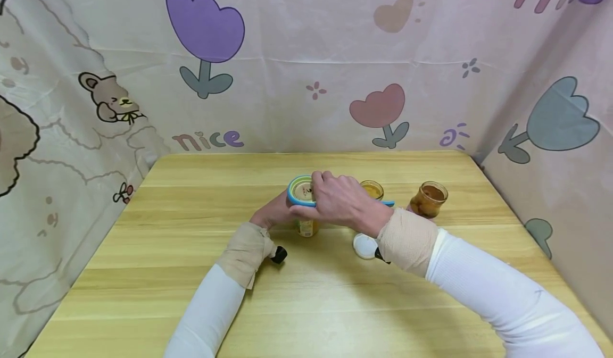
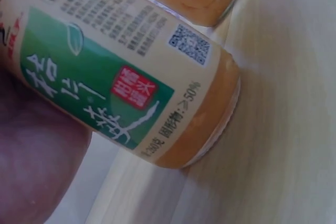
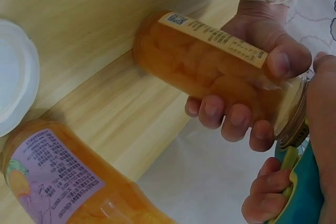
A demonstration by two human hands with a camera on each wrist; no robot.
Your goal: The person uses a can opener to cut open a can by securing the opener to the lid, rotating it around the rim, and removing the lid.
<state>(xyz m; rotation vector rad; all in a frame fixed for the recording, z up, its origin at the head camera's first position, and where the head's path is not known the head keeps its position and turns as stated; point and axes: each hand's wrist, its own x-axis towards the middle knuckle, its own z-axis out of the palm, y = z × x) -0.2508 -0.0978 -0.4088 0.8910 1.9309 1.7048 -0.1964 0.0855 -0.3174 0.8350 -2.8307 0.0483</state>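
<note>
A glass jar of orange fruit pieces (image 3: 205,72) with a cream and green label (image 2: 105,66) stands in the middle of the table in the head view. My left hand (image 3: 268,35) grips its body, thumb on one side and fingers round the other. A blue and green jar opener (image 3: 307,187) fits around the printed lid (image 1: 303,190) at the jar's top. The right hand (image 1: 340,198) lies over the lid and holds the opener, its fingers curled round the handles in the right wrist view. Part of the lid is hidden under that hand.
Right of the hands stands a jar of orange fruit (image 1: 371,190), its purple label (image 3: 58,182) showing in the right wrist view. Farther right is a brownish glass jar (image 1: 428,201) without a lid. A white lid (image 1: 365,246) lies on the table nearby. A printed curtain (image 1: 287,81) hangs behind.
</note>
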